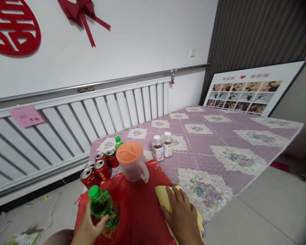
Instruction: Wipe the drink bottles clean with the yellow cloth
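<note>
Our left hand (89,223) is closed around a green bottle (105,207), thumb on the near side and fingers wrapped behind its left side. We hold it at the near left of the table, above or on the red plastic sheet (140,206); we cannot tell whether its base touches. This grip on the body, below the neck, probably keeps the bottle steady and leaves the cap uncovered.

Our right hand (181,211) lies palm down over a yellow cloth (162,195) at the near right, fingers stretched forward and slightly apart. We cannot tell whether they pinch the fabric or only rest on it. Spread like this, the hand likely keeps the cloth flat against the table.

The bottle is clear green plastic with a bright green screw cap in place and a printed label showing on its right side; how full it is, we cannot make out. The cloth looks soft and folded, with rounded edges and a touch of red at its near right end.

Beyond the bottle, a pitcher (132,168) with an orange lid stands on the far part of the sheet, its handle toward the right. Red cans (102,170) cluster to its left, perhaps grouped to save room, and two white-capped jars (158,149) stand to its right on the flowered tablecloth (196,153).
</note>
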`<act>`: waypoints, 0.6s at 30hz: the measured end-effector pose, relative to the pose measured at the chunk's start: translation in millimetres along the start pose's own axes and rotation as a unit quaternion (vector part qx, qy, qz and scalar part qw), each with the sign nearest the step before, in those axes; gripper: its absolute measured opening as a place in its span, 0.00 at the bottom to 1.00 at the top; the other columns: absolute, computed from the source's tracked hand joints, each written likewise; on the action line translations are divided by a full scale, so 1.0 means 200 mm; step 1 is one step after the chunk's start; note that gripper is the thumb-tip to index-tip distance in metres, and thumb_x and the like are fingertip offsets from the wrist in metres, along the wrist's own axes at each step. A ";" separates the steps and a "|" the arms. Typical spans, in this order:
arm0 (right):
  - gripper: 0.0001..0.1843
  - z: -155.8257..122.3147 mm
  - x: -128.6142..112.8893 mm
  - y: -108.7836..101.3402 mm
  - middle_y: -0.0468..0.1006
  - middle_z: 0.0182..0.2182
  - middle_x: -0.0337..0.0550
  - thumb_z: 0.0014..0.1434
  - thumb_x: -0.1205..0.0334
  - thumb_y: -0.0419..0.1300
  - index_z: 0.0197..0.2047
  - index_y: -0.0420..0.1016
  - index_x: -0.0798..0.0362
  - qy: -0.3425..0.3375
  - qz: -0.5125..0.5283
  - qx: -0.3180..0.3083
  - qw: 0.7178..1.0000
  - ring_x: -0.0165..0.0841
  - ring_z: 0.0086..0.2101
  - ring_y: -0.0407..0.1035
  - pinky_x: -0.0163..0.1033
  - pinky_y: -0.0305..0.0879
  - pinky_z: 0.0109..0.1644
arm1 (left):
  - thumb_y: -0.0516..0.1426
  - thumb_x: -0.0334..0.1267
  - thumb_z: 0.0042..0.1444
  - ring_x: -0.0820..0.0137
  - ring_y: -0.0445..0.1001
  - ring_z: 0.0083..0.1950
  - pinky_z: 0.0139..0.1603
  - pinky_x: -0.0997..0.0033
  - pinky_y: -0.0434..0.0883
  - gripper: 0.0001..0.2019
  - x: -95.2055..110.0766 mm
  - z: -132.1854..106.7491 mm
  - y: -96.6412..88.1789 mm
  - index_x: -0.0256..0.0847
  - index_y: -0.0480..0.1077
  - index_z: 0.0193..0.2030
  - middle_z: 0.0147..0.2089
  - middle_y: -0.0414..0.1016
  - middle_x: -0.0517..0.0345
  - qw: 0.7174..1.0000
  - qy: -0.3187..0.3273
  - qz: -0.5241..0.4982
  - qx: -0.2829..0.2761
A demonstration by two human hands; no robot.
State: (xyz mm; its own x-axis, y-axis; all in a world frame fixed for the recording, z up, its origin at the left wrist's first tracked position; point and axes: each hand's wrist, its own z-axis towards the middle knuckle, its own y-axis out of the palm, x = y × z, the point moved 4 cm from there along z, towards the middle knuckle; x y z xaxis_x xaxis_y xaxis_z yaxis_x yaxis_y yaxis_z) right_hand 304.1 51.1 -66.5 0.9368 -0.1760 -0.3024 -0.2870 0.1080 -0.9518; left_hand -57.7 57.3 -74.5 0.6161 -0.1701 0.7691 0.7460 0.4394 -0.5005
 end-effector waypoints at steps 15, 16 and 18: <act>0.29 0.03 0.05 0.07 0.70 0.65 0.49 0.58 0.57 0.56 0.63 0.71 0.44 -0.028 0.014 0.041 0.999 0.56 0.65 0.61 0.65 0.67 0.57 | 0.69 0.50 0.36 0.52 0.85 0.42 0.42 0.57 0.84 0.29 -0.14 -0.01 -0.02 0.41 0.70 0.45 0.39 0.86 0.49 0.999 -0.026 0.027 -0.015; 0.29 0.04 0.06 0.08 0.71 0.65 0.50 0.58 0.57 0.56 0.64 0.71 0.45 -0.030 0.019 0.040 0.999 0.57 0.65 0.61 0.65 0.68 0.56 | 0.69 0.50 0.35 0.51 0.85 0.42 0.42 0.56 0.84 0.29 -0.14 0.00 -0.03 0.42 0.71 0.44 0.39 0.86 0.49 0.999 -0.032 0.036 -0.022; 0.29 0.04 0.07 0.09 0.71 0.65 0.51 0.59 0.56 0.55 0.64 0.71 0.46 -0.034 0.027 0.038 0.998 0.58 0.65 0.61 0.66 0.68 0.56 | 0.69 0.51 0.35 0.51 0.85 0.43 0.43 0.55 0.84 0.29 -0.10 0.01 -0.04 0.42 0.71 0.44 0.40 0.86 0.49 0.997 -0.038 0.051 -0.035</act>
State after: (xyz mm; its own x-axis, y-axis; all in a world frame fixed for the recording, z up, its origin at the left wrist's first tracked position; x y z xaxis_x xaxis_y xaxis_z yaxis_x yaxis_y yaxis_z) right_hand 314.1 58.1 -88.0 0.9325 -0.1007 -0.3469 -0.3243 0.1892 -0.9268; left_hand -76.2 58.5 -85.2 0.6713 -0.0595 0.7388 0.6975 0.3879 -0.6025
